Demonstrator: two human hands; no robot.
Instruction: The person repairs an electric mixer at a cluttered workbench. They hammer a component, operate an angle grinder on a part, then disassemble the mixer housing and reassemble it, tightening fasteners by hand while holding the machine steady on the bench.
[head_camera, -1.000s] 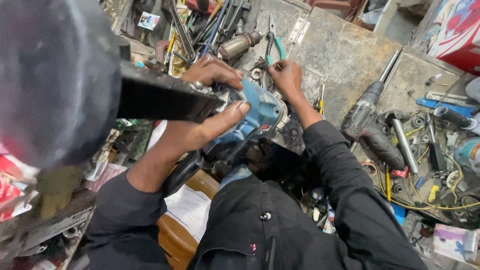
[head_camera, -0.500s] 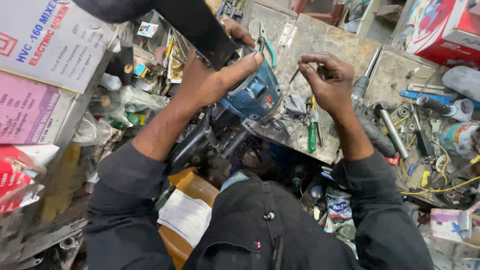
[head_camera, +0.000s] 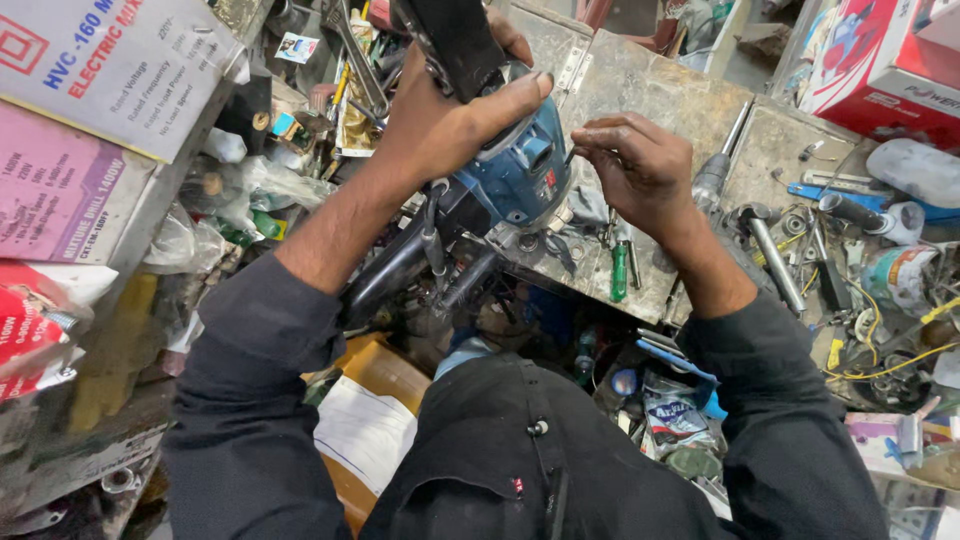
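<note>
The left hand (head_camera: 440, 125) clamps the blue power tool (head_camera: 520, 170) above the near edge of the table (head_camera: 650, 90). The right hand (head_camera: 635, 165) pinches a thin driver (tip barely visible) against the housing. The tool is best held rigid, with the driver square to the fastener.

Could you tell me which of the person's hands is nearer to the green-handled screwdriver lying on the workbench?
The right hand. It hovers just above the green-handled screwdriver, fingers pinched beside the blue power tool. The left hand grips that tool farther up and to the left.
</note>
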